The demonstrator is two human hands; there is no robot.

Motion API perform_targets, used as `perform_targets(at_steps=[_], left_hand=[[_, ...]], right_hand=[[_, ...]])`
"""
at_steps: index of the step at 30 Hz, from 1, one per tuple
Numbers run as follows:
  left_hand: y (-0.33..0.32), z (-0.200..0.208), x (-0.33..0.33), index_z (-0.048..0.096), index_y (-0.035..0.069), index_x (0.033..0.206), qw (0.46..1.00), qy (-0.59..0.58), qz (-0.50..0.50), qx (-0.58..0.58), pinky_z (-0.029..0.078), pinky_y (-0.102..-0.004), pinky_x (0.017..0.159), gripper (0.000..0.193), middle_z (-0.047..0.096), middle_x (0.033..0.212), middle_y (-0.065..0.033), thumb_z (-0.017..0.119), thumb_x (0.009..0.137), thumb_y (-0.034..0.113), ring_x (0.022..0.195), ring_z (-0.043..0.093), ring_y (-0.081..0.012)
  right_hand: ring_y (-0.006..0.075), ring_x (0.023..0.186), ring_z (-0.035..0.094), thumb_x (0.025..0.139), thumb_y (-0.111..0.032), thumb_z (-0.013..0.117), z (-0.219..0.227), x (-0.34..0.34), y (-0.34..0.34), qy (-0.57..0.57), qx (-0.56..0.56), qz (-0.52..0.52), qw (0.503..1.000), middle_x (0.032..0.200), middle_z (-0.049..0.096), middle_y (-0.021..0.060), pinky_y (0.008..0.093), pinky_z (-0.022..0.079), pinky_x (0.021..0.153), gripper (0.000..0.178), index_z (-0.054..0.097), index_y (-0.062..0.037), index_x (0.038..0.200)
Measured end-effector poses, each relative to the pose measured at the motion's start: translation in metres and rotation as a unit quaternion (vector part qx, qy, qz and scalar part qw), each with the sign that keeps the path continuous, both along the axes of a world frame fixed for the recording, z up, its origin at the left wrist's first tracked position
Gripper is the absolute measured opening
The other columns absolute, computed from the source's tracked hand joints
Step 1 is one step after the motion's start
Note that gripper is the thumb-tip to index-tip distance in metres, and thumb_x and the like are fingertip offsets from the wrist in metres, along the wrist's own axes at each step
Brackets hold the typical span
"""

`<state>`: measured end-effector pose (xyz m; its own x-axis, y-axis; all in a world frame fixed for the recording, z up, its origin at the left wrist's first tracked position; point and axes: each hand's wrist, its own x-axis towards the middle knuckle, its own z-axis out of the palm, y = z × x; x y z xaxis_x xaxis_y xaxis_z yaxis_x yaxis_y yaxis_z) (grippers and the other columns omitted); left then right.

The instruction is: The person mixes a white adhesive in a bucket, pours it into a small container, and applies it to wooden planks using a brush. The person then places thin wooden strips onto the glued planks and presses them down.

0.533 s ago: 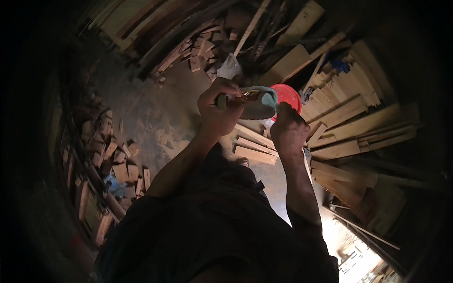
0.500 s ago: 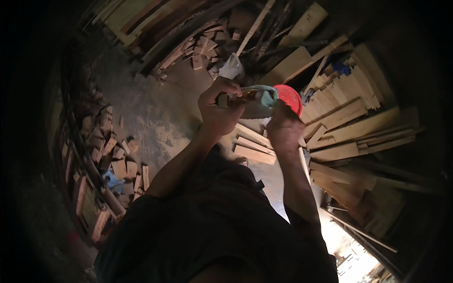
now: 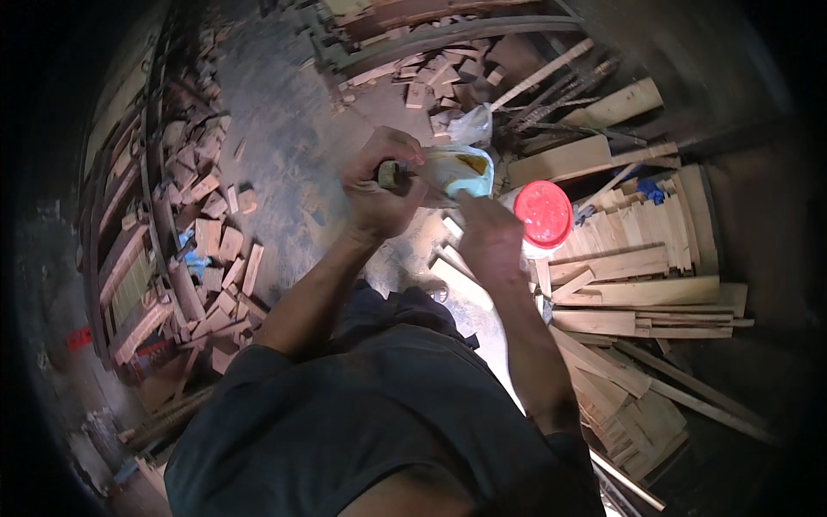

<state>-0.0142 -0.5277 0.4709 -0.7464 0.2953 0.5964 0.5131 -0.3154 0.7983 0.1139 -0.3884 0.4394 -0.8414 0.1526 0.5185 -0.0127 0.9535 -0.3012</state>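
Observation:
My left hand [image 3: 379, 185] is closed around the near end of a shallow white open container [image 3: 488, 177]. A round, pale stub [image 3: 389, 174] pokes out of that fist; its kind is hard to tell. Inside the container lie a brownish-yellow patch and something pale blue-green. Fingers curled, my right hand [image 3: 493, 243] is at the container's near right edge, smeared by motion. What it grips is hidden behind the knuckles. Just right of it stands a white bucket with a red lid [image 3: 544, 213].
Wood offcuts [image 3: 207, 237] are heaped on the left, and more blocks [image 3: 439, 79] lie at the back. Boards [image 3: 637, 293] are stacked on the right. A whitish plastic bag [image 3: 470, 127] sits beyond the hands, near a leaning stick [image 3: 543, 73]. Stained floor [image 3: 284, 146] runs between the heaps.
The view has shifted and brightened, so the bucket now shows whole beside my right hand. The container shows more of its inside, and my right hand sits lower on its near edge.

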Motion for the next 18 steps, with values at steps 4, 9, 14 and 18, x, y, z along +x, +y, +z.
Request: perform_targets(at_steps=[4,9,14,18], left_hand=[[-0.050,0.005,-0.012,0.059,0.001,0.083,1.000,-0.001,0.012,0.029,0.045,-0.0233,0.068,0.024,0.061,0.085,-0.0089,0.058,0.063,-0.012,0.076,0.058,-0.0140],[-0.097,0.019,-0.034,0.059,0.001,0.080,0.997,-0.009,0.052,0.048,0.045,-0.0231,0.068,0.021,0.061,0.084,-0.0073,0.057,0.063,-0.012,0.075,0.057,-0.0123],[-0.134,0.019,-0.044,0.060,0.001,0.081,0.994,-0.023,0.080,0.069,0.045,-0.0216,0.066,0.022,0.061,0.085,-0.0066,0.055,0.063,-0.010,0.075,0.057,-0.0102],[-0.159,0.025,-0.059,0.061,0.001,0.081,0.992,-0.013,0.119,0.047,0.044,-0.0215,0.066,0.022,0.061,0.084,-0.0065,0.056,0.063,-0.010,0.075,0.057,-0.0102]], right_hand=[[0.0286,0.065,0.063,0.071,0.002,0.060,0.016,-0.032,-0.018,0.021,-0.006,-0.033,0.999,0.073,0.062,0.0085,0.0398,0.051,0.057,0.034,0.067,-0.0077,0.103],[0.0275,0.068,0.063,0.075,0.002,0.058,0.040,-0.062,-0.084,-0.022,-0.035,0.110,0.993,0.074,0.061,0.0097,0.0403,0.050,0.060,0.035,0.065,-0.0059,0.108],[0.0315,0.072,0.066,0.084,0.000,0.057,0.066,-0.098,-0.111,-0.012,-0.046,0.045,0.998,0.080,0.067,0.0134,0.0415,0.052,0.063,0.022,0.068,-0.0066,0.102],[0.0307,0.070,0.066,0.081,0.001,0.057,0.056,-0.108,-0.140,-0.023,-0.036,0.143,0.989,0.077,0.066,0.0133,0.0405,0.052,0.060,0.022,0.069,-0.0063,0.098]])
